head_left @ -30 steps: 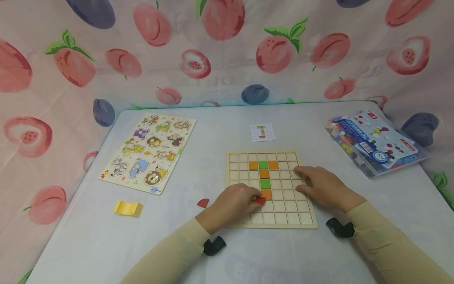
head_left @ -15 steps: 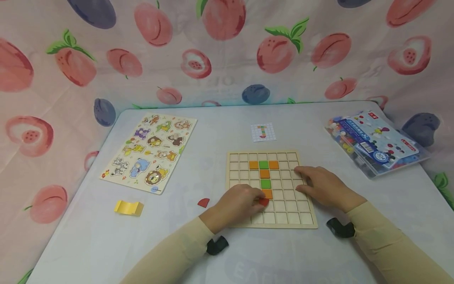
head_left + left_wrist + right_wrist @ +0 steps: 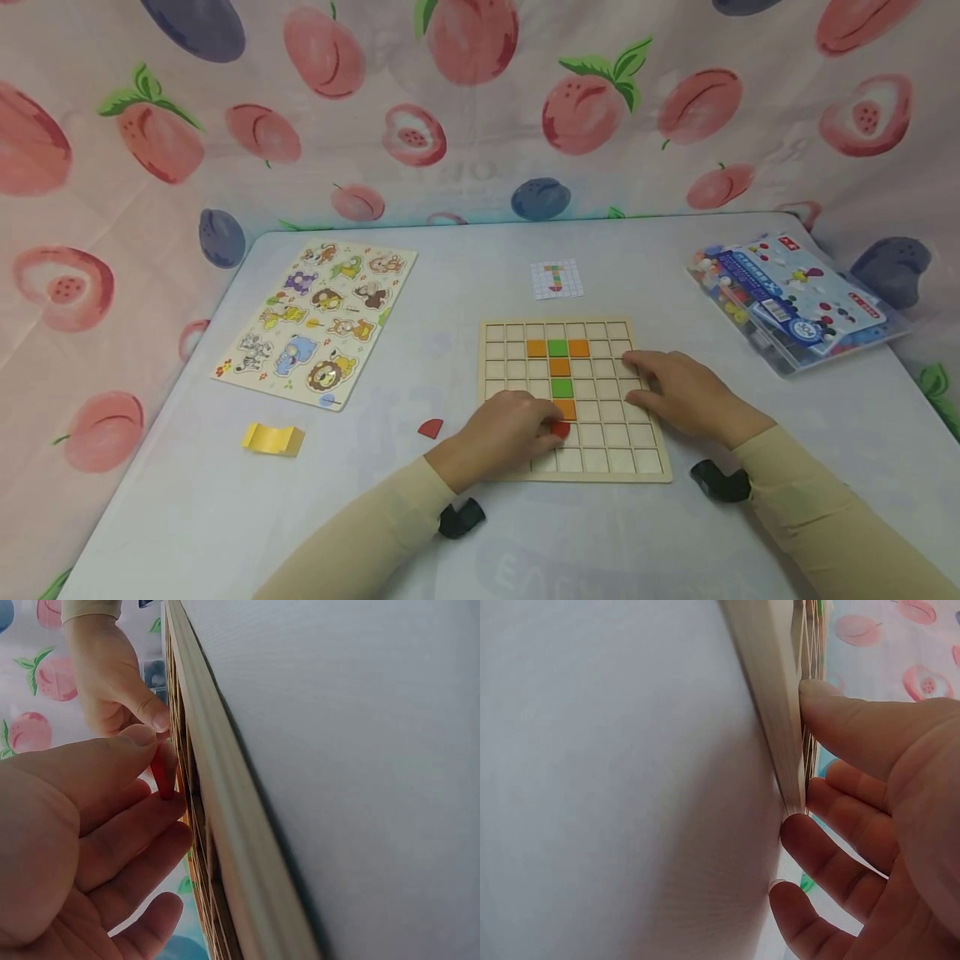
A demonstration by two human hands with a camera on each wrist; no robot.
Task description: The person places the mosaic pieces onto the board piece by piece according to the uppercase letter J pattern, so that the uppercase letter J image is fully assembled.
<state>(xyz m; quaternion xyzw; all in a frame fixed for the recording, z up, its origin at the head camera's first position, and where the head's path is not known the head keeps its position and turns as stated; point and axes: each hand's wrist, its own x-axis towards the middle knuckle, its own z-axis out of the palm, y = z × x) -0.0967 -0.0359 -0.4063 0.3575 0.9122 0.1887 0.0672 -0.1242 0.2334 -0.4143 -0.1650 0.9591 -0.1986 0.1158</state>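
Note:
My left hand (image 3: 504, 432) pinches a red quarter-round tile (image 3: 561, 430) between thumb and fingers over the wooden grid board (image 3: 617, 436). In the left wrist view the red tile (image 3: 160, 774) stands tilted on edge, close over the board's cells. Just beyond it on the board lies a T of orange (image 3: 566, 410) and green square tiles (image 3: 562, 388). My right hand (image 3: 686, 395) rests at the board's right edge. Its thumb (image 3: 840, 712) and fingers touch the rim in the right wrist view. A second red quarter-round tile (image 3: 431, 428) lies on the table, left of the board.
Behind the board lies a small pattern card (image 3: 557, 279) printed with a similar T. An animal puzzle board (image 3: 315, 325) and a yellow curved block (image 3: 272, 440) are at the left. A clear plastic case (image 3: 798, 304) of colourful pieces sits at the back right.
My left hand has shifted slightly right with the red tile, bringing it under the lowest orange tile. My right hand has stayed at the board's edge.

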